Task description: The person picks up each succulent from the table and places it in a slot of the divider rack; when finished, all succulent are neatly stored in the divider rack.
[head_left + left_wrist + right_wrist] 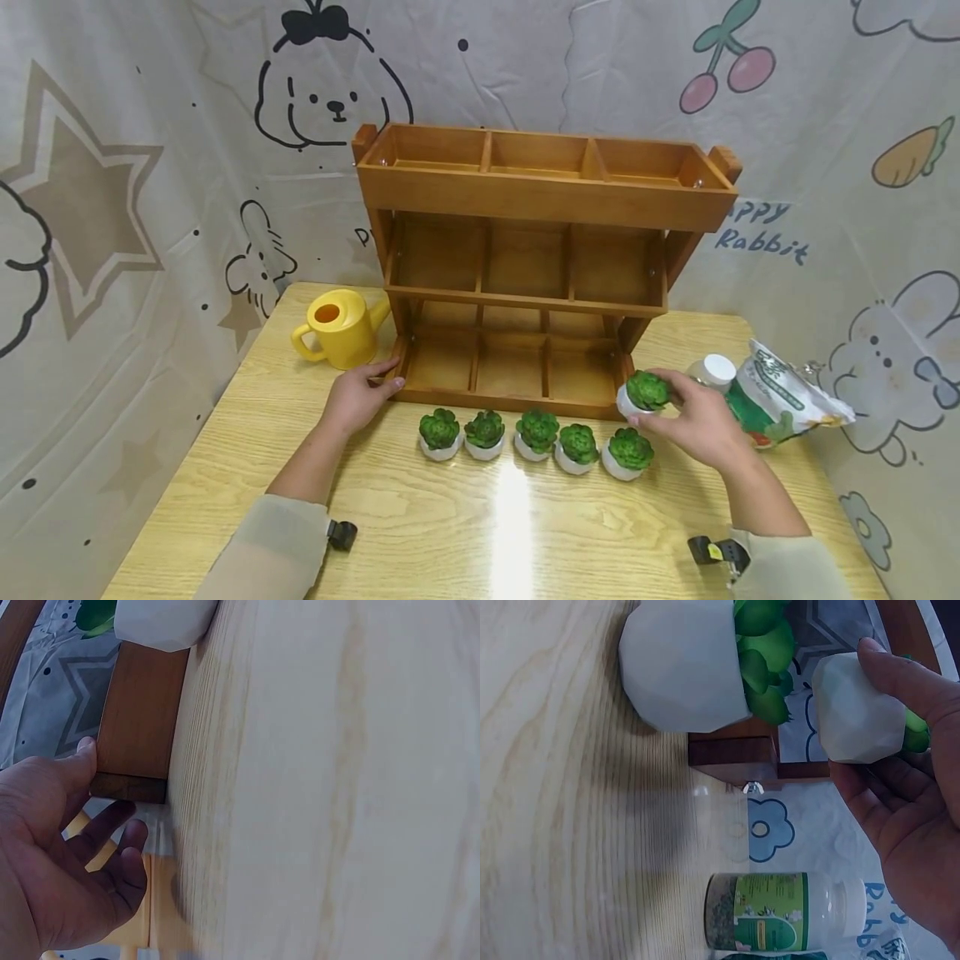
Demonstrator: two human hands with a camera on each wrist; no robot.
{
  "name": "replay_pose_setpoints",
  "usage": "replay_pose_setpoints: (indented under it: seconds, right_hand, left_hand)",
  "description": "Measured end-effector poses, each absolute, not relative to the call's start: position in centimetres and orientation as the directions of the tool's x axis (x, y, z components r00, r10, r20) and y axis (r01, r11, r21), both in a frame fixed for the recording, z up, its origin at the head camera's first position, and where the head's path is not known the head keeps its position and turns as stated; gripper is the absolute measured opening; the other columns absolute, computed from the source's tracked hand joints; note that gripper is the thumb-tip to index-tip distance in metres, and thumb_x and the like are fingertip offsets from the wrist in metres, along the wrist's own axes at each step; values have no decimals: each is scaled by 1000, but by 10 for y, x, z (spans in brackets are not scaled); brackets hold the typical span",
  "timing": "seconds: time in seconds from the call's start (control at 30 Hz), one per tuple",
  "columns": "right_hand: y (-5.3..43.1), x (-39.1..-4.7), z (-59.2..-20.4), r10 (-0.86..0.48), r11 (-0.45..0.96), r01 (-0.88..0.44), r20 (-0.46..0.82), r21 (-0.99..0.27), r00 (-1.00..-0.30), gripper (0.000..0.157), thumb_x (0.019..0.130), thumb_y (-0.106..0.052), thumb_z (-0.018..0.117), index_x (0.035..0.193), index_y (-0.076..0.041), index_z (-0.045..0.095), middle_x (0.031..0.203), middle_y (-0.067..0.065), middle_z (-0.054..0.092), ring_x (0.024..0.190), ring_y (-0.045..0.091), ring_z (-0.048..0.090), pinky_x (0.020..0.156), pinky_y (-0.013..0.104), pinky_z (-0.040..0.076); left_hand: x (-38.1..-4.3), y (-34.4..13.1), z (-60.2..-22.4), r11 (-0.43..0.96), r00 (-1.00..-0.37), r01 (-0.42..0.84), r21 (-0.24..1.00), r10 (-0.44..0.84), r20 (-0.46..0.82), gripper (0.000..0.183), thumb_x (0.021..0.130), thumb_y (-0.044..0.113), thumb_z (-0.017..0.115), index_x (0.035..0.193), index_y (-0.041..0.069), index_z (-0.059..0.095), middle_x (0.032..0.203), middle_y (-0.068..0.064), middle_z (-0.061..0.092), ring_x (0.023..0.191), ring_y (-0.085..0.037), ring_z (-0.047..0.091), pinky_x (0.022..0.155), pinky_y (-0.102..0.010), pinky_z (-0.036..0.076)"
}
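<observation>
My right hand (699, 418) grips a small artificial succulent in a white faceted pot (859, 709), thumb on one side and fingers on the other. It is held up by the right front corner of the brown wooden three-tier shelf (547, 200). At the shelf's lower left corner my left hand (358, 398) rests with relaxed fingers, the thumb at the rim and the fingertips at its outer side. Several more potted succulents (576, 448) stand in a row on the table in front of the shelf. The compartments in view hold no pots.
A yellow watering can (343, 329) stands left of the shelf. Behind the right hand are a white-capped jar with a green label (772, 911) and a white and green bag (783, 396). A printed cloth (525, 67) hangs behind the wooden table (420, 533).
</observation>
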State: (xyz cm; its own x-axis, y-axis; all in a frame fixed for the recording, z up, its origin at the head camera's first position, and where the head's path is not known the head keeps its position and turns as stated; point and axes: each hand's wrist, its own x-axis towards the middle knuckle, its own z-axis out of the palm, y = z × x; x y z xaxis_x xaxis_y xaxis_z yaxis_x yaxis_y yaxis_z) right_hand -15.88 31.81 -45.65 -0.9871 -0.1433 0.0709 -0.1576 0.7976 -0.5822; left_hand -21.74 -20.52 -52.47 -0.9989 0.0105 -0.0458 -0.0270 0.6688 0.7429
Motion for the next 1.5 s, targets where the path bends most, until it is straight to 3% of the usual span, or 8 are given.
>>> replay_pose_setpoints:
  seconds: [0.43,0.77,0.93,1.5]
  right_hand:
    - [311,-181,-466,-180,781,-188,74,-595,-981,84,80,-55,87,143,-7,57,129,20,69,119,50,63,96,63,50]
    - [302,-198,-473,-222,758,-216,67,-616,-973,82,82,-40,90,144,0,55,138,25,61,122,49,61,97,57,53]
    - [297,-204,-472,-215,766,-190,35,-614,-976,83,83,-41,89,146,0,53,142,27,58,124,49,60,98,56,53]
    - [290,-206,-431,-240,748,-260,116,-610,-964,81,82,-46,89,142,-1,58,132,20,65,119,46,63,97,60,51]
  left_hand:
    - [-218,-205,-526,660,-999,-37,750,4,-53,49,97,40,74,143,24,66,132,-14,69,101,-26,66,83,-44,54]
    - [-219,-206,-526,652,-998,-45,757,-1,-58,49,97,39,75,143,25,66,133,-14,69,102,-26,66,83,-43,54]
    - [-219,-206,-525,652,-998,-49,757,-2,-62,49,98,39,74,144,24,65,133,-14,68,101,-27,65,85,-44,53]
    - [-218,-206,-526,643,-998,-55,764,-6,-67,50,97,40,75,144,23,65,134,-14,68,100,-26,64,86,-44,52]
